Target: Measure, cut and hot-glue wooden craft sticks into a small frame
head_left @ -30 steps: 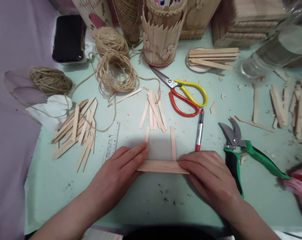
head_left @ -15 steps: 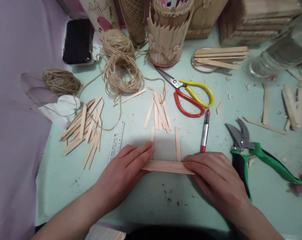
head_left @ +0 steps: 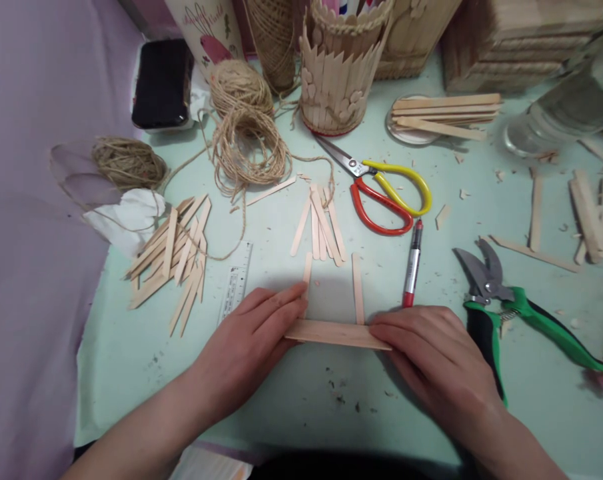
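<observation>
A wide flat wooden stick (head_left: 338, 333) lies crosswise on the pale green table near me. Two thin sticks stand off its far edge: the left thin stick (head_left: 307, 268) and the right thin stick (head_left: 358, 288). My left hand (head_left: 246, 340) lies flat with fingers stretched over the wide stick's left end and the foot of the left thin stick. My right hand (head_left: 431, 353) rests palm down on the wide stick's right end, fingers extended. Both thumbs are hidden.
A red marker (head_left: 412, 273) and green-handled pruning shears (head_left: 506, 307) lie to the right, scissors (head_left: 381, 193) beyond. A ruler (head_left: 235, 283) and a pile of cut sticks (head_left: 174, 257) lie left. Twine coils (head_left: 248, 150), a stick-built cup (head_left: 338, 73) and a glass bottle (head_left: 561, 113) stand behind.
My hands and the sticks stay as they were. The view has shifted slightly, so everything sits a little further right in the picture.
</observation>
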{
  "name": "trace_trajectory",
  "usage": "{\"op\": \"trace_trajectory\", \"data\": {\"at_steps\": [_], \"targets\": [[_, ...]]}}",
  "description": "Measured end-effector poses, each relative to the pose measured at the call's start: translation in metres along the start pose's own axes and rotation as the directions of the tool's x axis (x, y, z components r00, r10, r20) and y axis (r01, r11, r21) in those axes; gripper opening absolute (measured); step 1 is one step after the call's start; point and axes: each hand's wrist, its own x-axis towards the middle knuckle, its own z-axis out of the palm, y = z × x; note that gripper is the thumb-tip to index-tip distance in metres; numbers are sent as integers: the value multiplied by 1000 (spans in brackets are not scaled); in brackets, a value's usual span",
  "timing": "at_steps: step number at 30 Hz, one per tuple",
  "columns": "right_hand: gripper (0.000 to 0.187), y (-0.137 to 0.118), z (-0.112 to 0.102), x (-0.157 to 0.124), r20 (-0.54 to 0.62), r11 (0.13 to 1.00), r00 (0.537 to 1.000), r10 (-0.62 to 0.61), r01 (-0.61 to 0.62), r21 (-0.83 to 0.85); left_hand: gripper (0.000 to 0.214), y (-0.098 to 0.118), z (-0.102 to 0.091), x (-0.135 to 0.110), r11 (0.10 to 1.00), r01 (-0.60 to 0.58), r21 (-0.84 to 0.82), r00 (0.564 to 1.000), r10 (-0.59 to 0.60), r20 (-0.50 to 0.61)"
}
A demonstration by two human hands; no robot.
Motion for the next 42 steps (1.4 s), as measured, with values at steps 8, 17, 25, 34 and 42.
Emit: {"op": "trace_trajectory", "data": {"at_steps": [8,17,25,34,42], "targets": [[23,-1,-1,1,7,1000,1000,2,-2,-9,25,1,1,1,1000,-8,13,1000,8,-11],[23,-1,-2,2,3,1000,1000,-14,14,-2,27,1,-7,-1,999,-30,-40,998,27,-64],[19,-1,-2,5,-14,1000,1000,-6,5,-13,20,1,-8,-3,997,-47,-55,998,45,-41],[48,-3,-1,4,58,990,996,70,-62,-123,19,2,-6,-3,998,-62,-23,996,60,-64],[42,-3,8,4,96,974,995,19,3,-228,19,-1,-5,-4,997,-77,-18,995,76,-70]]}}
